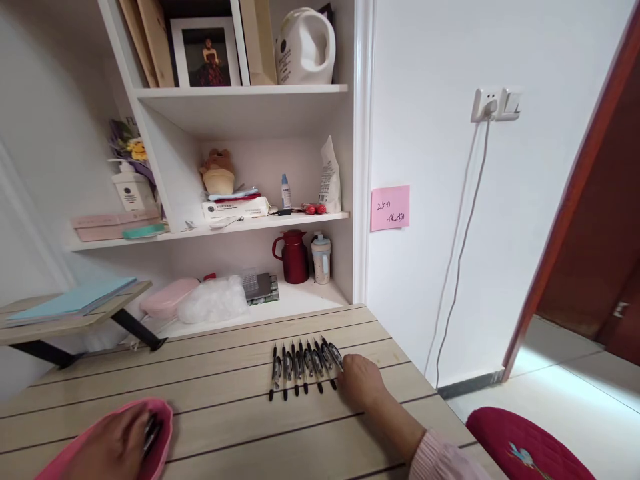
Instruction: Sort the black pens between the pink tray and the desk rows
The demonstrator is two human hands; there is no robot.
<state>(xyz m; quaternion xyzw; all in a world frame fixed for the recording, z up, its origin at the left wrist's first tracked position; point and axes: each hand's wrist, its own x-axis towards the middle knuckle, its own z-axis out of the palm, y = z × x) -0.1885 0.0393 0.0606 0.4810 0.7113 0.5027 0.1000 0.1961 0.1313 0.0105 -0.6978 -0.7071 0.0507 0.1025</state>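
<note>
Several black-and-clear pens [297, 371] lie side by side in a row on the wooden table, with their tips pointing away from me. My right hand [360, 383] is closed at the right end of the row, its fingers around the lower part of the last pen [335, 355], which lies slanted. At the lower left, a pink basket [167, 417] stands on the table. Inside it is my left hand [113, 443], slightly blurred, with its fingers curled against dark pens [151, 430]. The back of that hand hides most of the basket's inside.
White shelves [245, 93] rise behind the table, holding a red jug [295, 259], a cup [321, 260] and a plastic-wrapped bundle [215, 301]. A small raised stand [115, 307] carries blue papers [75, 300] at left. A red stool [525, 443] is at lower right.
</note>
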